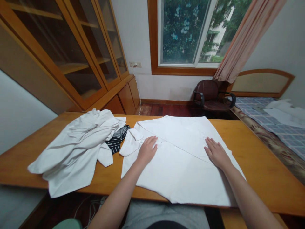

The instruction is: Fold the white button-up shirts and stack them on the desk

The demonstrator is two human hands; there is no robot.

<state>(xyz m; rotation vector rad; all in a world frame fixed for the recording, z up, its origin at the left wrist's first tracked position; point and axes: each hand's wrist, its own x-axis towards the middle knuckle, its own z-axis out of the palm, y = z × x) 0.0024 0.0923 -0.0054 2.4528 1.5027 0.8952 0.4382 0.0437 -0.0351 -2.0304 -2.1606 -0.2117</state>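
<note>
A white shirt point(176, 171) lies spread out on the wooden table point(257, 162) in front of me, its collar end toward the left. My left hand point(147, 149) rests on the cloth near the collar, palm down with fingers stretched out. On the right part of the shirt, my right hand point(216, 153) lies flat, its fingers slightly spread. Neither hand grips the fabric. A long seam or edge runs slantwise across the shirt between the two hands. The shirt's near edge reaches the table's front edge.
Left of the shirt lies a heap of crumpled white clothes point(78, 143), with a black-and-white striped cloth point(118, 140) partly under it. Beyond the table stand a glass-door cabinet point(71, 47), a dark armchair point(209, 93) and a bed point(274, 117) on the right.
</note>
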